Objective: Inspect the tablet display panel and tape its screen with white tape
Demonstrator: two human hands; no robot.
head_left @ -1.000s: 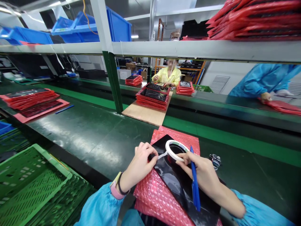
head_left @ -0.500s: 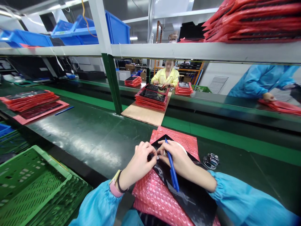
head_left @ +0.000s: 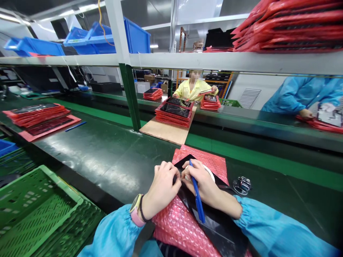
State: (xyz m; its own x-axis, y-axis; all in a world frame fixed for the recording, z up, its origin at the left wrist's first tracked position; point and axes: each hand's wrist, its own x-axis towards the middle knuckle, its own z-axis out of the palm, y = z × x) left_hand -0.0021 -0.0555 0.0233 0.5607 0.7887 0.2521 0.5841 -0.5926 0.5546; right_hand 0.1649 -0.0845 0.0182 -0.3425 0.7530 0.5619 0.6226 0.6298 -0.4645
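Note:
A glossy black flat panel (head_left: 222, 228) lies aslant on pink bubble-wrap sheets (head_left: 184, 223) at the bench's near edge. Over the panel's upper left edge, my left hand (head_left: 166, 182) is closed in a pinch; whatever it grips is too small to make out. My right hand (head_left: 202, 182) is beside it, fingertips pinched close to the left ones. A blue pen (head_left: 198, 200) is tucked in the right hand's fingers, slanting down over the panel. Partly hidden behind that hand is a white round item (head_left: 210, 173), perhaps a tape roll.
A shiny metal and clear object (head_left: 242, 185) sits right of the panel. Green crates (head_left: 40, 210) stand at lower left. Red-wrapped panels (head_left: 174, 117) are stacked on a brown board (head_left: 160, 132); another stack (head_left: 40, 116) and a pen (head_left: 75, 126) lie left. Two co-workers work across the bench.
Both my hands stay pinched over the panel's edge, shifting only slightly. Across the bench, the yellow-clad co-worker has raised an arm, and the blue-sleeved one now handles a pale flat piece.

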